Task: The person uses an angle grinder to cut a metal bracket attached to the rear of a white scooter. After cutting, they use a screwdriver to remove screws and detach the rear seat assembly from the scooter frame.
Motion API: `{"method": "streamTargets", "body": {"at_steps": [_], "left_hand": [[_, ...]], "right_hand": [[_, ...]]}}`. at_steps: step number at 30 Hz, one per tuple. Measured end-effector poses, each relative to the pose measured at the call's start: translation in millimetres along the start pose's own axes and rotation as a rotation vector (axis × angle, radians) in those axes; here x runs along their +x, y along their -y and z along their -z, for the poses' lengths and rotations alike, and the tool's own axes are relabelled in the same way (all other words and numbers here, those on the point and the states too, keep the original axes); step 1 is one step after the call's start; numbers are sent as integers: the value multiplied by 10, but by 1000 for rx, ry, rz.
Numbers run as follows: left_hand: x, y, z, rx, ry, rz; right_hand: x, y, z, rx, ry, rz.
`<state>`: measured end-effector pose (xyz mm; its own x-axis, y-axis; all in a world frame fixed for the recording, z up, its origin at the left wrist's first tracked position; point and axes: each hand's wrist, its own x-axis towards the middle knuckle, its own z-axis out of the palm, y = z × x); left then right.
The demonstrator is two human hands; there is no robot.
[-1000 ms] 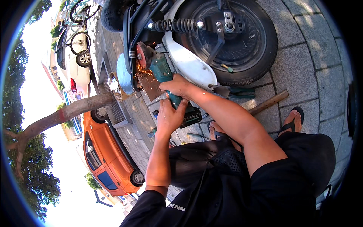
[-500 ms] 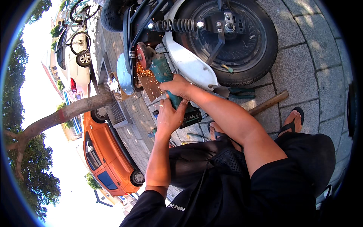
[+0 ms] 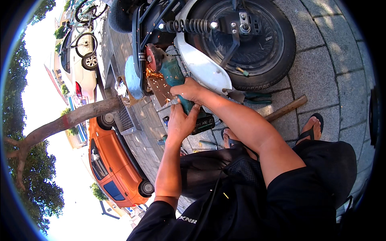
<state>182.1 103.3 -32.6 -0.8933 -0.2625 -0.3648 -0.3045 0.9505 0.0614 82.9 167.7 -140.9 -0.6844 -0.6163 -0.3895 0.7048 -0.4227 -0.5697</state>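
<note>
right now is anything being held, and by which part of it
A teal cordless angle grinder: the right hand grips the middle of its body, the left hand its rear handle, next to the black battery.

The angle grinder (image 3: 172, 73) has a matt teal plastic casing. Far off, the coil spring (image 3: 194, 26) is metal; the tyre (image 3: 289, 40), dull black rubber. Right: rough stone paving (image 3: 327, 80), a bare wooden stick (image 3: 287, 108).

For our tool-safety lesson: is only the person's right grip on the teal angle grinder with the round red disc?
No: the left grip and the right grip both wrap around the teal angle grinder.
</note>
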Motion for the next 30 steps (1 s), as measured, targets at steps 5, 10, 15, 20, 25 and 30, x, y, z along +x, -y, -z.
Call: {"method": "streamTargets", "body": {"at_steps": [5,10,15,20,25,30], "left_hand": [[0,9,5,-1,7,11],[0,-29,36,-23,19,-2],[-3,-29,48,-20,19,4],[0,-22,38,-26,19,7],[-3,-19,52,-33,21,-8],[11,-17,59,-43,27,-17]], "right_hand": [[-32,39,-2,-23,-6,-7],[49,-49,7,-49,-23,19],[1,-7,0,-43,-11,16],[33,-26,16,-66,-6,0],[63,-75,-10,-32,-15,25],[88,-92,4,-49,-5,30]]}}
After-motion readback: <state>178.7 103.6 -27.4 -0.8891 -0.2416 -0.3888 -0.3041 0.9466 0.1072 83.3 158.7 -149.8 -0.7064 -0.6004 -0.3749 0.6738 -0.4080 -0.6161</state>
